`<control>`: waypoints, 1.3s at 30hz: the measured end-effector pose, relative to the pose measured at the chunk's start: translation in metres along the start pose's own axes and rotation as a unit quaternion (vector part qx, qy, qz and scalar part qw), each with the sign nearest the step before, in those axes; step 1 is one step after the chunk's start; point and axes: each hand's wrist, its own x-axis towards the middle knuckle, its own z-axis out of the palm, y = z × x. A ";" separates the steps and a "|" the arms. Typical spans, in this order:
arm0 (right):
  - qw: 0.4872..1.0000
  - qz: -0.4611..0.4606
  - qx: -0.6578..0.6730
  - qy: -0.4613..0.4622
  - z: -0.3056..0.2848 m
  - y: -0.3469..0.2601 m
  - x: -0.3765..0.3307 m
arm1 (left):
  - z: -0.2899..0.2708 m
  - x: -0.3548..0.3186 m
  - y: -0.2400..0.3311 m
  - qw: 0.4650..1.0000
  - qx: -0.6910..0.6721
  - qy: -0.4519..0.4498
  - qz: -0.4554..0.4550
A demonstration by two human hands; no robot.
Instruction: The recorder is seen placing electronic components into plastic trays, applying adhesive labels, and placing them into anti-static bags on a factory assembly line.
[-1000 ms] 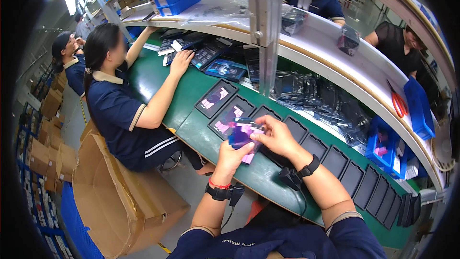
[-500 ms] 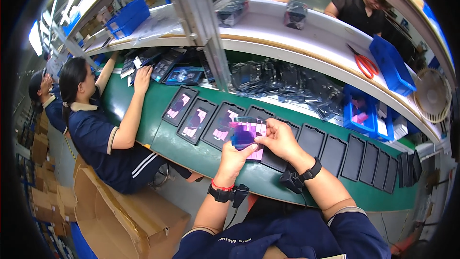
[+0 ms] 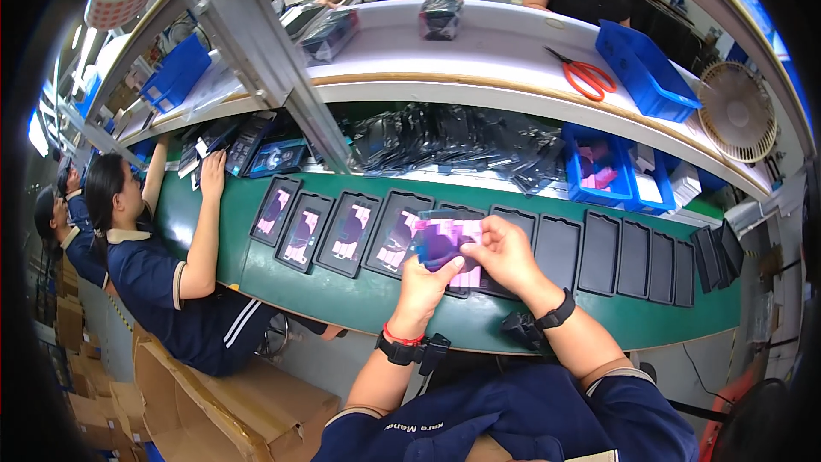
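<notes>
A green worktop (image 3: 359, 299) is spreading across the scene, and a white shelf (image 3: 496, 51) is running above its far side. A co-worker (image 3: 154, 278) in a navy shirt is sitting at the left, resting one hand on packages at that end. An open cardboard box (image 3: 222, 402) is standing on the near left. A metal post (image 3: 248, 43) is slanting down in front of the shelf, blocking part of it. Under the shelf a long heap of dark glossy packets (image 3: 445, 141) is lying; to its right, a blue bin (image 3: 599, 192) is holding pink pieces. Another blue bin (image 3: 646, 73) is standing on the shelf beside a round fan (image 3: 737, 107). Black trays (image 3: 349, 233) are lining the worktop, the leftmost ones carrying pink-and-clear pieces. Red-handled scissors (image 3: 590, 79) are lying on the shelf. The left hand (image 3: 423, 287) is gripping the near left edge of the pink-and-clear sheets (image 3: 449, 244), thumb on top; the right hand (image 3: 505, 252) is pinching their right side. The sheets are hovering above the tray row, and together with the hands are hiding the middle trays.
</notes>
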 end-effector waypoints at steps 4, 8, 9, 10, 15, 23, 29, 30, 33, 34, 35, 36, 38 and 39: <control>0.960 0.038 -0.266 0.080 -0.040 -0.003 -0.010 | -0.002 0.005 -0.005 0.991 -0.101 0.033 -0.084; 0.946 -0.052 -0.271 0.169 -0.043 -0.007 -0.028 | 0.029 0.007 -0.006 0.993 -0.074 -0.011 -0.087; 0.968 -0.053 -0.205 0.133 -0.047 -0.014 -0.031 | 0.035 0.010 -0.019 0.999 -0.035 0.001 -0.036; 0.987 -0.017 -0.126 0.096 -0.052 -0.012 -0.031 | 0.046 0.010 -0.020 0.999 -0.021 -0.022 -0.037; 0.990 0.055 -0.043 0.119 -0.093 0.027 -0.039 | 0.074 0.012 -0.022 0.993 -0.046 -0.034 -0.102; 0.984 0.011 -0.094 0.148 -0.115 0.015 -0.061 | 0.118 0.014 -0.034 0.996 -0.034 -0.074 -0.046; 0.974 0.081 -0.045 0.209 -0.182 0.056 -0.063 | 0.150 0.020 -0.049 0.985 -0.068 -0.093 -0.128; 0.965 0.100 -0.129 0.207 -0.194 0.057 -0.064 | 0.152 0.023 -0.048 0.978 -0.106 -0.088 -0.158; 0.882 0.059 -0.364 0.293 -0.201 0.054 -0.074 | 0.175 0.023 -0.050 0.971 -0.127 -0.097 -0.180; 0.911 0.058 -0.296 0.283 -0.199 0.045 -0.076 | 0.182 0.023 -0.053 0.973 -0.112 -0.105 -0.169; 0.933 0.058 -0.226 0.273 -0.196 0.036 -0.080 | 0.188 0.022 -0.058 0.981 -0.058 -0.136 -0.127; 0.959 0.051 -0.153 0.234 -0.193 0.037 -0.083 | 0.196 0.020 -0.062 0.986 -0.031 -0.135 -0.094; 0.973 0.047 0.048 0.219 -0.192 0.063 -0.087 | 0.216 0.016 -0.069 0.987 -0.015 -0.143 -0.067; 0.964 0.040 0.132 0.227 -0.197 0.084 -0.090 | 0.222 0.015 -0.069 0.986 -0.014 -0.153 -0.070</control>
